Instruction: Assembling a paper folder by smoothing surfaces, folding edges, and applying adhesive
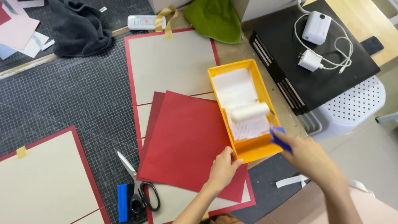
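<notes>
Two hands at work: both reach forward from the near edge toward one tray.
Near, bench edge: black-handled steel scissors (141,191) lie beside a flat blue plastic scraper (122,202) on the dark gridded cutting mat (59,95).
Left hand (222,169): fingers flat and spread, palm down on the dark red paper sheet (185,140); fingertips touch the near end of the tray. Pressing only, closed around nothing.
Right hand (307,158): clenched on the blue handle (279,138) of the white foam paint roller (250,111).
Tray: rectangular orange plastic roller tray (255,152), white paste inside, its near end resting over the right edge of the red sheet.
Roller position: sleeve lies in the near half of the tray, on the ribbed slope.
Key relation: sleeve's long axis runs across the tray; handle leaves over the tray's right rim, so the roller sits ahead and left of the right hand's grip. Tray's long axis runs away from the person, tilted leftward. Right hand nearer the roller; left hand nearer the sheet.
Beneath: grey boards bordered with red (169,65).
Far: crumpled dark grey cloth (78,23), green cloth (216,13), white charger with cable (317,35) on a black case.
</notes>
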